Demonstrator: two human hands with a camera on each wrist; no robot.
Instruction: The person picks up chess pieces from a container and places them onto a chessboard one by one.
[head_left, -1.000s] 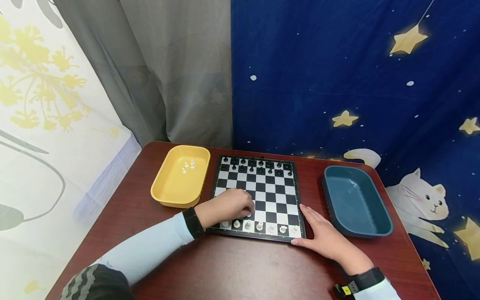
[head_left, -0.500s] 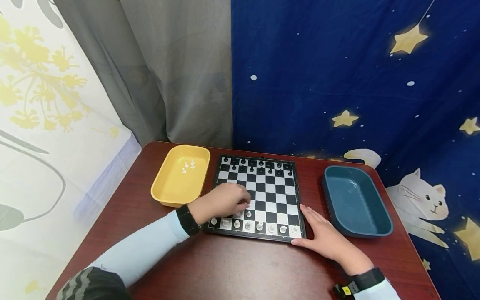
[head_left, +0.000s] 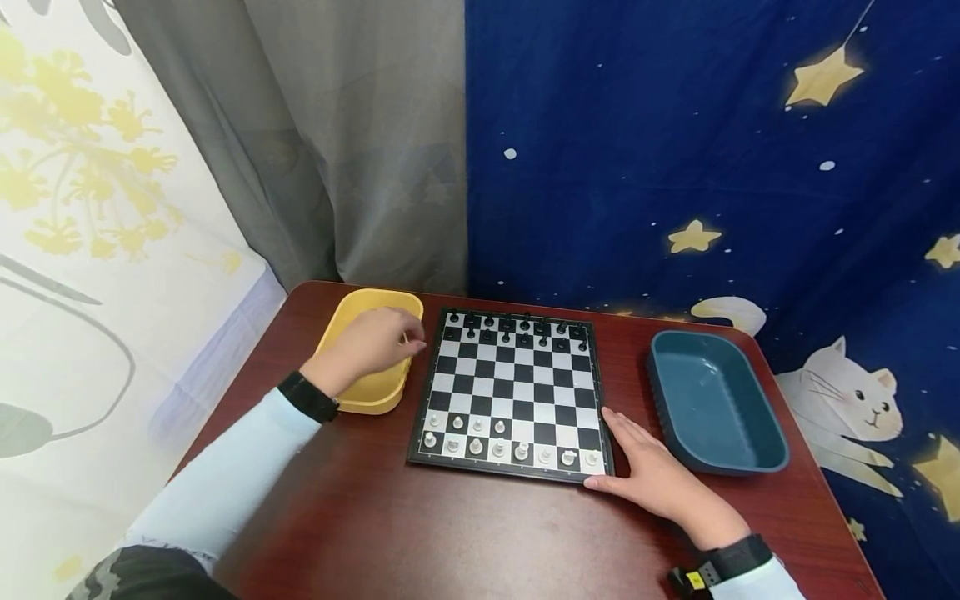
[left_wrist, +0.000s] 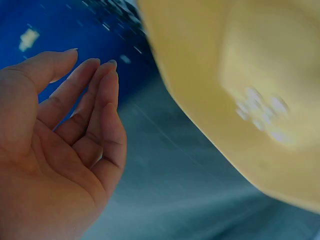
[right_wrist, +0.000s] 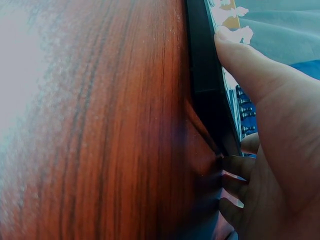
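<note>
In the head view my left hand [head_left: 378, 340] is over the yellow tray [head_left: 386, 392]. The left wrist view shows its fingers loosely bent with nothing between thumb and fingertips, beside the tray wall [left_wrist: 185, 75]; the small white chess pieces [left_wrist: 262, 110] inside are blurred. My right hand [head_left: 652, 471] rests at the chessboard's [head_left: 517, 396] near right corner, thumb by the front edge and fingers along the side. White pieces [head_left: 498, 448] fill the nearest row, and several white pawns [head_left: 477, 425] stand in front on the left. Black pieces [head_left: 525, 325] occupy the two far rows.
A dark teal tray [head_left: 716, 404] stands on the right of the reddish-brown table [head_left: 487, 533], close to my right hand. Behind the table hang a grey curtain [head_left: 390, 167] and a blue star-patterned curtain [head_left: 585, 208].
My left hand has moved from the white pawns, up and left, to over the yellow tray. The pawn it was touching now stands uncovered on the board. My right hand has stayed put.
</note>
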